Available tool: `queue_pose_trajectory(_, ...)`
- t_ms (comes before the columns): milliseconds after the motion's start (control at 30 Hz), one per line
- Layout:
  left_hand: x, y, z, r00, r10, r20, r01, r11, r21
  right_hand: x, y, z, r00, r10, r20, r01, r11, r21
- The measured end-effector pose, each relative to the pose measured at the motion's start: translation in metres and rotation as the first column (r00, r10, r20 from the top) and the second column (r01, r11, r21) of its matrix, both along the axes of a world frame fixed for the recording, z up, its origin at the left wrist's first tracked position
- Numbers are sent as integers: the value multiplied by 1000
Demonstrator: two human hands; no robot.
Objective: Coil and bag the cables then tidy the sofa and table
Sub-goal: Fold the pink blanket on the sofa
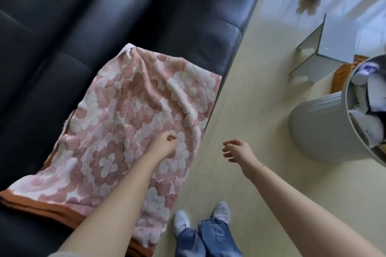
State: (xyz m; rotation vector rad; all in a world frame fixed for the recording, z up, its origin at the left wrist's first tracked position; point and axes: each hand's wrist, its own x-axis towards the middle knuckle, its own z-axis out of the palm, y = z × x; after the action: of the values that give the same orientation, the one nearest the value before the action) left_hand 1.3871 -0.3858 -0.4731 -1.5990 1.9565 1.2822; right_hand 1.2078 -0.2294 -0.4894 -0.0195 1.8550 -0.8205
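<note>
Both forearms reached out over the floor. Left hand (165,144) pinched loosely above the blanket (133,123) on the sofa (83,16), grip apparently empty; right hand (236,150) open. No cables visible. Risk: blanket overhanging the seat edge could slide off if tugged.

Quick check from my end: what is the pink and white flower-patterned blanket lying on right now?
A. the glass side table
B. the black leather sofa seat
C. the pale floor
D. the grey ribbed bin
B: the pink and white flower-patterned blanket is spread across the black leather sofa seat, its near edge hanging over the front, with the left hand above it.
</note>
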Motion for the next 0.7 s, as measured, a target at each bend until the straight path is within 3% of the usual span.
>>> queue_pose_trajectory(133, -32, -25, -9, 998, 12, -66, -16, 997, -69, -39, -36, -6, 999, -36, 0, 36, 999, -24)
queue_pose_trajectory(300, -77, -63, -35, 977, 60, -207, -57, 998, 22, -80, -104, -37, 981, -180, 79, 182, 983, -23)
queue_pose_trajectory(367, -96, -86, -48, 974, 53, -219, -59, 998, -20, -96, -139, -56, 969, -236, 71, 236, 972, 17)
queue_pose_trajectory(500, -122, -123, -72, 987, -14, -157, -24, 972, -233, -118, -197, -91, 975, -200, 95, 185, 972, 148)
queue_pose_trajectory(600, -133, -142, -88, 976, -6, -217, -62, 950, -305, -126, -221, -98, 974, -211, 81, 206, 976, 69)
queue_pose_trajectory(700, -141, -163, -109, 975, 51, -217, -127, 927, -353, -135, -230, -103, 960, -281, -6, 278, 954, -109)
